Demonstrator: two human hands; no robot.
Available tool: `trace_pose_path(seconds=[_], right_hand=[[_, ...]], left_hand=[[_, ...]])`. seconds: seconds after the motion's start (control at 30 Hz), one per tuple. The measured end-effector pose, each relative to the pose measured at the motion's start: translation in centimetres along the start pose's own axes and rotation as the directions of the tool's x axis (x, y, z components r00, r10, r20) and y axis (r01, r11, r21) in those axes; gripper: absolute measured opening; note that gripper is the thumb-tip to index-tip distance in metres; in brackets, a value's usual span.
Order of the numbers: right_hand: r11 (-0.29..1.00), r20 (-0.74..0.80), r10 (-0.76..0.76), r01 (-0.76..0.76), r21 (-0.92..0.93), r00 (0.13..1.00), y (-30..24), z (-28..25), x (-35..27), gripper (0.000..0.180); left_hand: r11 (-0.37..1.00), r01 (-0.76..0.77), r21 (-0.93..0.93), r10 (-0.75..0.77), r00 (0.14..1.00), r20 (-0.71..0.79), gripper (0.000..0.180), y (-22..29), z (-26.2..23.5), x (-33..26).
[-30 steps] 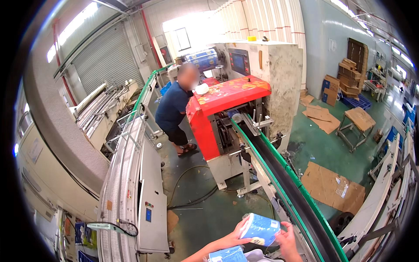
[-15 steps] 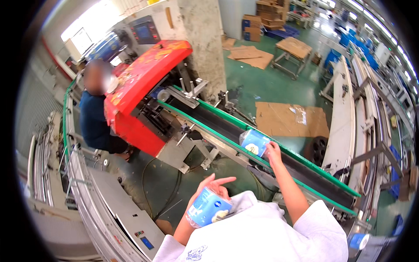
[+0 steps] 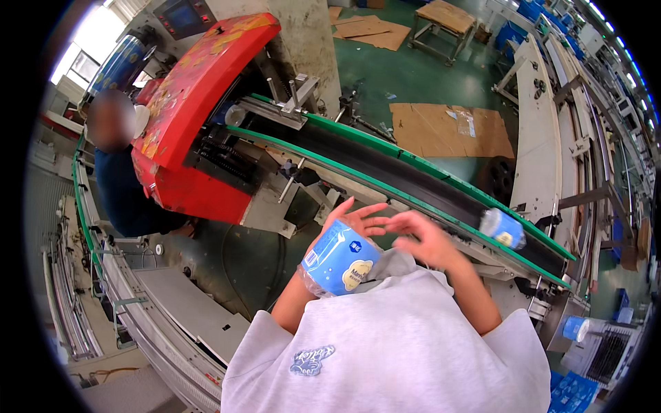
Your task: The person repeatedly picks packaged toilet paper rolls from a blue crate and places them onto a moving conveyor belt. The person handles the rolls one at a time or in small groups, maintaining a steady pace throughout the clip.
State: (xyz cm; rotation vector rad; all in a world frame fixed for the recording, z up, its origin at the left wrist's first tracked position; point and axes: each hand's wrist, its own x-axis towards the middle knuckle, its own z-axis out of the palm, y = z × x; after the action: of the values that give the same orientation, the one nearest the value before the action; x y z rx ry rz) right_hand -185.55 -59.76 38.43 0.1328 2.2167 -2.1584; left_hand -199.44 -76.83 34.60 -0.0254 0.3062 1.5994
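Observation:
A blue-wrapped paper roll (image 3: 342, 260) in clear film lies across my left wrist and forearm, against my shirt. Beyond it my left hand (image 3: 350, 221) shows with fingers stretched and spread; they do not wrap round the roll. Close beside those fingertips is my right hand (image 3: 425, 239), slightly blurred, its fingers loosely bent, apart and holding nothing. A second blue-wrapped roll (image 3: 505, 229) rides on the black conveyor belt (image 3: 375, 162), to the right of my hands.
The belt runs between green side rails (image 3: 413, 162) from a red machine (image 3: 203, 89). Another roll (image 3: 229, 113) sits at its outlet. A person (image 3: 120, 186) stands behind the machine. At lower right another blue roll (image 3: 575, 328) is near a grey grille (image 3: 609, 354).
My right hand has let go of the roll on the belt and come left to my left hand. That roll has moved right along the belt. The view has shifted.

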Motion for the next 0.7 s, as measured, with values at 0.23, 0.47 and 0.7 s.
trace_pose_path(seconds=[0.23, 0.47, 0.7], right_hand=[[0.946, 0.151, 0.007, -0.055, 0.319, 0.988, 0.4, 2.9, 3.1, 0.053], [0.983, 0.009, -0.021, 0.019, 0.183, 1.0, 2.4, 3.3, 5.3, 0.047], [0.96, -0.268, -0.05, 0.121, 0.254, 0.962, 0.6, 5.2, 5.5, 0.017]], left_hand=[[0.99, 0.048, 0.131, -0.014, 0.967, -0.254, 0.064, 2.2, -1.9, 0.3], [0.993, 0.01, 0.118, 0.026, 0.954, -0.299, 0.064, 2.1, -4.8, -5.6], [0.792, -0.609, 0.039, 0.586, 0.741, -0.328, 0.063, 4.1, -2.9, -5.5]])
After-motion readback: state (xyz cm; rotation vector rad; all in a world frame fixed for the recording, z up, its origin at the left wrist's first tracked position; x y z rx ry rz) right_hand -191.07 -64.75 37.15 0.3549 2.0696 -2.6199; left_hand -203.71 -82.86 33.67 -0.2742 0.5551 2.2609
